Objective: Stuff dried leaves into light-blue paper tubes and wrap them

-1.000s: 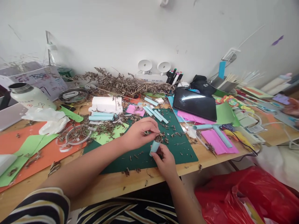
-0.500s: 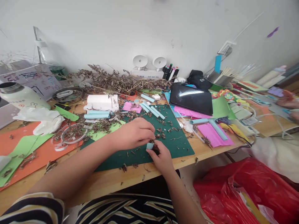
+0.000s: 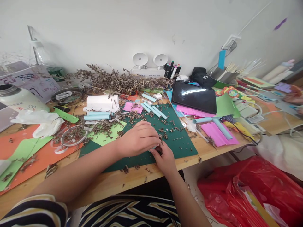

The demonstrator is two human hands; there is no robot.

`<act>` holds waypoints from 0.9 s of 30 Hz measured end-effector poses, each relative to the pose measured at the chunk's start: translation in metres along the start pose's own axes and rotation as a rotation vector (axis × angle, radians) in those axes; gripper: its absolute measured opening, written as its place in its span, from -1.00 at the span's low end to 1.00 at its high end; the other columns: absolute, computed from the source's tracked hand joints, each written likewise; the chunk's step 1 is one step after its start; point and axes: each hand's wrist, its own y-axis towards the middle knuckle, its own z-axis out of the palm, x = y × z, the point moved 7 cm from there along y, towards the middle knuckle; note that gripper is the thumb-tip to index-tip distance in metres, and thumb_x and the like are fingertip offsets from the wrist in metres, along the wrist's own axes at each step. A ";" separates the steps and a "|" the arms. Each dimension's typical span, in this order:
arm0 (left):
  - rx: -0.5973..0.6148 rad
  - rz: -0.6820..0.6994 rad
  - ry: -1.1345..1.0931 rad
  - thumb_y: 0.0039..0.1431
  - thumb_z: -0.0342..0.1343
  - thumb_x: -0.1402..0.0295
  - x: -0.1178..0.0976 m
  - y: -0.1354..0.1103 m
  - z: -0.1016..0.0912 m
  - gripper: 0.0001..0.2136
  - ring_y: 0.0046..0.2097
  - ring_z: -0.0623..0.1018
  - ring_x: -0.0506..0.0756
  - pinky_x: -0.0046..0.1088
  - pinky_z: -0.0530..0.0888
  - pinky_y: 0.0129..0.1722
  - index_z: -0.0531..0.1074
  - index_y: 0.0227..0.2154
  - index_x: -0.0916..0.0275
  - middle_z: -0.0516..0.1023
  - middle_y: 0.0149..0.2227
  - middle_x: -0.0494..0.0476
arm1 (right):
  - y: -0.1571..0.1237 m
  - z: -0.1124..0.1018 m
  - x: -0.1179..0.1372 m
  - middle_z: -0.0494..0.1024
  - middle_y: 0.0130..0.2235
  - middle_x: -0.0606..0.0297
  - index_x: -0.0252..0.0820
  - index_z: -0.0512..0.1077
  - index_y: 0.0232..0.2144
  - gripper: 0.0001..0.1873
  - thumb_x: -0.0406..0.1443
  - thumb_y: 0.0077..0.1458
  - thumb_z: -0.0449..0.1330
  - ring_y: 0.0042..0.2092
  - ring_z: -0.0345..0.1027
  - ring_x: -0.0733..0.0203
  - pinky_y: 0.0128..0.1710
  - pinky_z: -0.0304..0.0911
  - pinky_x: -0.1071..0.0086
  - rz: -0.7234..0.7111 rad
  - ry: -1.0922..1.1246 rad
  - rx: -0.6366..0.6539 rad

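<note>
My left hand (image 3: 139, 138) is curled over the near part of a dark green cutting mat (image 3: 182, 142), fingers pressed together and pointing right. It covers almost all of a small light blue paper tube (image 3: 155, 147); only a pale sliver shows. My right hand (image 3: 163, 158) sits just below and to the right, fingers closed on that tube, touching the left fingertips. Dried leaf bits (image 3: 164, 130) lie scattered on the mat around both hands. What the left fingers pinch is hidden.
A pile of dried branches (image 3: 113, 80) lies along the wall. Several blue paper tubes (image 3: 153, 110), a white roll (image 3: 101, 103), a black tablet (image 3: 194, 101), pink paper (image 3: 217, 132) and a tape ring (image 3: 72, 135) crowd the table. A red plastic bag (image 3: 248, 189) sits below right. Another person's hand (image 3: 294, 94) is at the far right.
Both hands have dropped lower onto the mat and drawn together. The blue tube, plainly visible a second ago, is now nearly covered by my left hand.
</note>
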 end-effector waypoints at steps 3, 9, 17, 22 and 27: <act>-0.048 -0.079 -0.005 0.07 0.01 0.38 0.002 0.000 0.001 -0.89 -0.23 0.45 0.00 -0.34 0.20 -0.03 0.34 -0.32 0.20 0.51 -0.38 0.03 | -0.001 0.000 0.000 0.46 -0.29 0.23 -0.14 0.28 -0.24 -0.79 -0.28 0.00 0.04 -0.29 0.35 0.21 -0.30 0.29 0.34 -0.027 -0.015 -0.003; -0.028 -0.149 -0.096 0.08 -0.01 0.36 0.001 0.001 0.006 -0.89 -0.28 0.47 -0.02 -0.29 0.18 0.00 0.32 -0.31 0.21 0.50 -0.41 0.03 | -0.006 0.000 0.000 0.44 -0.22 0.17 -0.14 0.29 -0.21 -0.75 -0.28 -0.02 0.05 -0.18 0.32 0.12 -0.22 0.25 0.25 -0.091 0.003 -0.053; -0.139 -0.210 -0.456 0.02 0.06 0.38 0.006 -0.007 0.019 -0.81 -0.34 0.47 -0.01 -0.42 0.42 -0.26 0.21 -0.29 0.25 0.45 -0.43 0.10 | -0.007 -0.043 0.034 0.40 -0.27 0.28 -0.04 0.32 -0.28 -0.80 -0.37 0.00 0.04 -0.20 0.28 0.24 -0.21 0.23 0.31 -0.280 0.264 -0.235; -0.183 -0.282 -0.607 -0.03 0.11 0.37 0.015 -0.014 0.026 -0.68 -0.34 0.47 -0.01 -0.34 0.39 -0.19 0.13 -0.22 0.24 0.39 -0.48 0.00 | 0.007 -0.046 0.050 0.35 -0.41 0.30 -0.10 0.35 -0.51 -0.97 -0.33 -0.07 0.13 -0.32 0.25 0.25 -0.31 0.20 0.33 -0.204 0.159 -0.111; -0.265 -0.223 -0.667 -0.03 0.13 0.35 0.013 -0.015 0.026 -0.58 -0.38 0.44 -0.06 -0.37 0.38 -0.18 0.06 -0.14 0.19 0.34 -0.48 -0.06 | 0.016 -0.030 0.035 0.22 -0.49 0.39 -0.13 0.24 -0.50 -0.90 -0.27 -0.07 0.13 -0.43 0.17 0.34 -0.48 0.14 0.44 0.082 0.376 -0.003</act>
